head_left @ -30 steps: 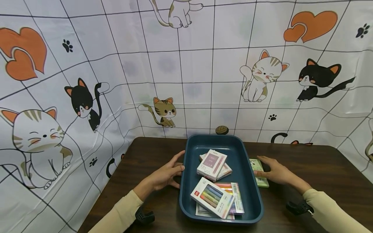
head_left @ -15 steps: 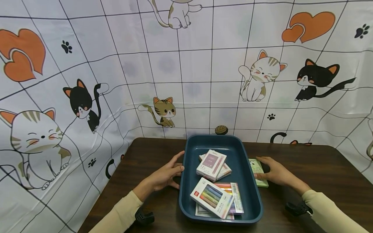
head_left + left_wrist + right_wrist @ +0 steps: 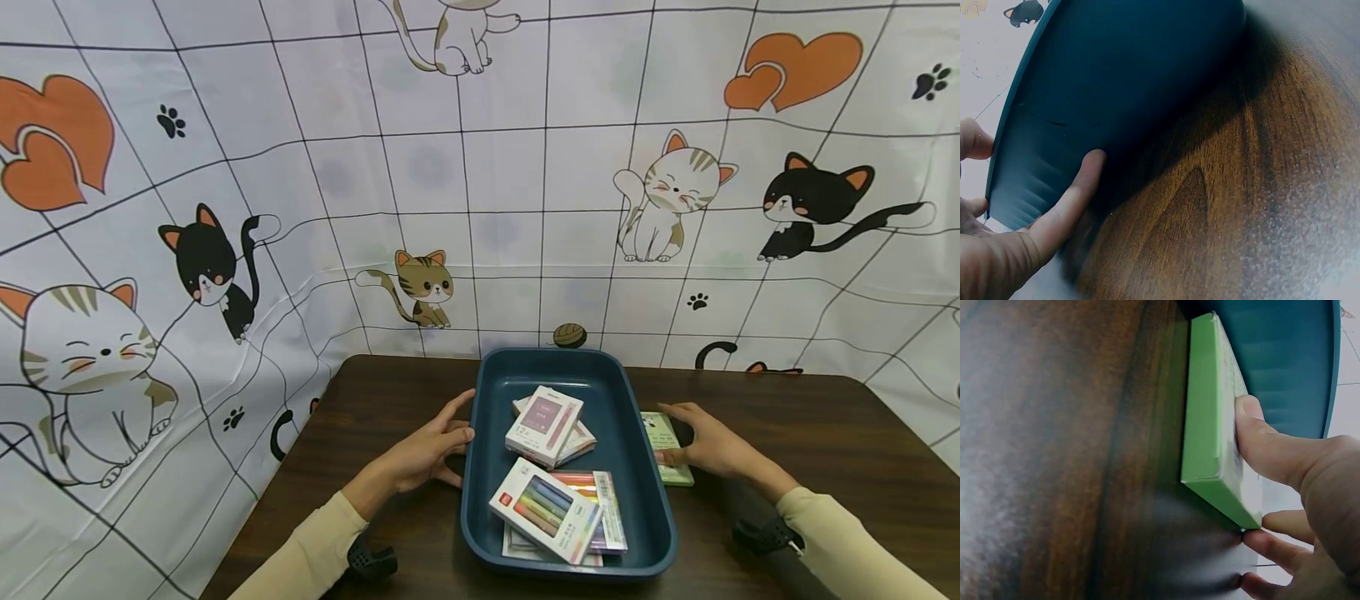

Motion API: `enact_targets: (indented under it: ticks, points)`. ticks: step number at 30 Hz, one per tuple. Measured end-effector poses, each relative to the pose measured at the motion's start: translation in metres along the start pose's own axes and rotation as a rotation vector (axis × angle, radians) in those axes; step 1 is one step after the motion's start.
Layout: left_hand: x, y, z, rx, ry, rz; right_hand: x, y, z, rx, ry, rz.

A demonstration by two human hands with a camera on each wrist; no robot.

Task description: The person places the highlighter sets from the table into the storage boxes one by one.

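Observation:
A dark blue plastic bin [image 3: 567, 358] stands on the wooden table. Beside its left wall, my left hand [image 3: 422, 450] touches it, with fingertips at the rim and one straight finger pressing the outer wall [image 3: 1054, 144]. To the bin's right lies a flat green box [image 3: 662, 433], close against the bin. My right hand [image 3: 712, 446] is over that box. In the right wrist view, the thumb [image 3: 1250, 412] rests on the top of the green box [image 3: 1202, 406], while the other fingers reach past its end, tips low near the table.
Inside the bin are two stacked white-and-pink boxes [image 3: 544, 423], a white box of coloured markers [image 3: 547, 510] and flat colourful packs [image 3: 611, 508] under it. A cat-patterned sheet [image 3: 495, 208] hangs behind the brown table [image 3: 780, 433].

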State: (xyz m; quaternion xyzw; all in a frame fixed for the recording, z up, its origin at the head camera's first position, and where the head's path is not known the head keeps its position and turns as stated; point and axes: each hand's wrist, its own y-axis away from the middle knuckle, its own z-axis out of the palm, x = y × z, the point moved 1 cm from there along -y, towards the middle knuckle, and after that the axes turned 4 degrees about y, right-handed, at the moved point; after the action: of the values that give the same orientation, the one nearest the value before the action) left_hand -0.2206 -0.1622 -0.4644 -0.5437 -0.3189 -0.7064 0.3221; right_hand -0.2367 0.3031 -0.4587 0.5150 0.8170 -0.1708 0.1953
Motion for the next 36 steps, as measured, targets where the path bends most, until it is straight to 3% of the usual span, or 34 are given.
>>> enact_targets:
  ticks: [5,12,26,36]
  points:
    - [0.0013,0.0012,0.0006,-0.017,-0.003,0.006,-0.0015,-0.0005,-0.0012,-0.032,0.002,0.015]
    - [0.0033,0.0005,0.0006,-0.028,-0.007,0.002,-0.0056,-0.0014,0.0001,0.046,-0.002,0.002]
    - [0.0025,-0.0005,-0.0019,0.003,0.001,-0.003,-0.0063,-0.001,-0.0016,0.123,-0.03,-0.018]
    - [0.0022,-0.0016,-0.0028,-0.002,0.002,-0.004,-0.0009,-0.0012,-0.0033,0.117,-0.158,0.044]
